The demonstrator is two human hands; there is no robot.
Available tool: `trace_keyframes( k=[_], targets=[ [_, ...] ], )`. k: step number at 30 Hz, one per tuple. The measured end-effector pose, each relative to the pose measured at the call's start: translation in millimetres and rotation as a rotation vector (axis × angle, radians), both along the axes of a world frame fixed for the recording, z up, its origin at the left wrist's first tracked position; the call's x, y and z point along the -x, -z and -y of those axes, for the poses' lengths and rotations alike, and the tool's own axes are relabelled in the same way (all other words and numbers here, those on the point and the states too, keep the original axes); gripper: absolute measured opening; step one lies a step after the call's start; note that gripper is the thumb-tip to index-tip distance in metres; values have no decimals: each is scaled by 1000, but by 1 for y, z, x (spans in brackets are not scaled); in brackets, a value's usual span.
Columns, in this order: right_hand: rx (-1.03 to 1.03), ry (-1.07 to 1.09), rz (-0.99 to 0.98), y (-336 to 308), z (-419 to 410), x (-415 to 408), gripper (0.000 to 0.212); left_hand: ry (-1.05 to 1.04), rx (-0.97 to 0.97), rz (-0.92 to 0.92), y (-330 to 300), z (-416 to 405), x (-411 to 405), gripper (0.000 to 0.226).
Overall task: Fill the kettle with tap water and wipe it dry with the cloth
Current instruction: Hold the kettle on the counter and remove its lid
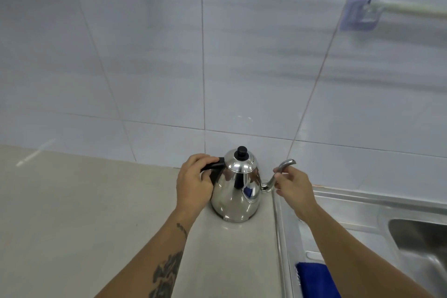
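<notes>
The scene is brightly and evenly lit with cool, bluish-white light, and shadows are soft and faint. The tiled wall (169,56) carries streaky horizontal smears on its far right side, which read as motion blur or reflections on the glossy tile. The kettle (235,191) gleams with small bright highlights and dark mirrored shapes on its polished body, and casts only a weak shadow on the countertop (84,201). A pale glare streak lies on the far left of the counter. Wide-angle distortion bends the tile joints outward and tilts them. The hook (365,10) at upper right looks soft and smeared, and the sink (362,206) edge is dull and slightly blurred.
</notes>
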State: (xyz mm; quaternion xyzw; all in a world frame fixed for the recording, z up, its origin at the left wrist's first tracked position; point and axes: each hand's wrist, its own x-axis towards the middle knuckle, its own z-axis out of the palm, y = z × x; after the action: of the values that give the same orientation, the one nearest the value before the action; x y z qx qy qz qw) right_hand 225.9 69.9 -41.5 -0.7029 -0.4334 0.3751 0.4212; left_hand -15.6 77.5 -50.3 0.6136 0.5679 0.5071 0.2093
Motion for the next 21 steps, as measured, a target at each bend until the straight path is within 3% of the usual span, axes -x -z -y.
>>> trace_keyframes(
  k=[9,21],
  targets=[
    [-98,-9,1,8,56,6,18,25,-73,-161,-5,53,17,52],
    [-136,40,-47,2,178,32,20,22,-142,-181,2,160,36,57]
  ],
)
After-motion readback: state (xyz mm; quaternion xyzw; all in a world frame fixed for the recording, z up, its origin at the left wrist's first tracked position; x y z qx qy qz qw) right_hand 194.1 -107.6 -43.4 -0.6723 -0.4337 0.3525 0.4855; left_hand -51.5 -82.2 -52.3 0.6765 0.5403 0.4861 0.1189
